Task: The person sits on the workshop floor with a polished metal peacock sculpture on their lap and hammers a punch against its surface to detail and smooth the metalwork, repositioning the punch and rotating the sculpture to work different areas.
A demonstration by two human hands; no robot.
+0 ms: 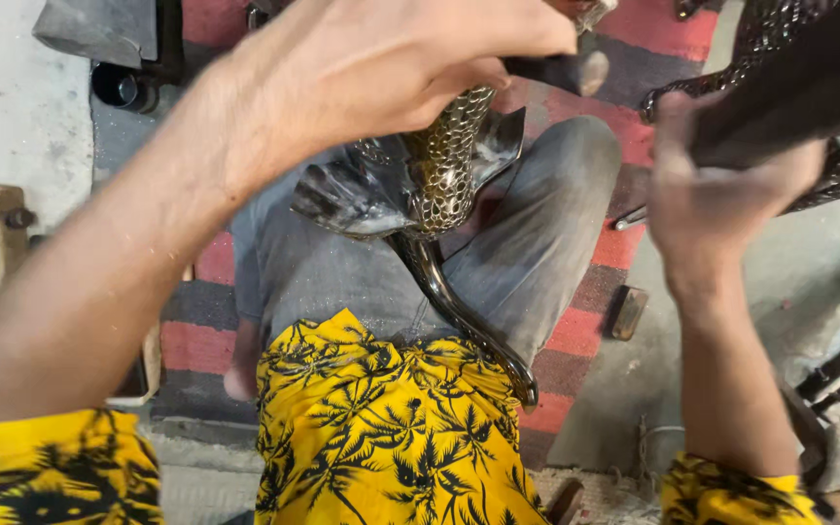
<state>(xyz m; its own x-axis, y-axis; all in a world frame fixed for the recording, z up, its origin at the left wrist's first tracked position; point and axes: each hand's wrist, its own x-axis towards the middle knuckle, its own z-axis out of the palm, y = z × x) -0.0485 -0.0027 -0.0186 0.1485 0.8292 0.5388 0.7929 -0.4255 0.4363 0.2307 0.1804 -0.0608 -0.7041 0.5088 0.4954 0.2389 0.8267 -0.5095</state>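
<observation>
Gripping a dark tool handle point(561, 70) — left hand point(381, 68), fingers curled shut | right hand point(721, 194) closed on a scaled metal piece point(828, 117) | metal figure point(439, 175) on lap

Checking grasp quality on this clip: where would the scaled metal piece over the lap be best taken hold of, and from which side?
Probably at the narrow scaled neck, from above on the left, where the left hand already closes its grip. The flared shiny plates beside it look thin-edged, and the curved tail runs down toward the lap, so both seem poorer holds.
</observation>
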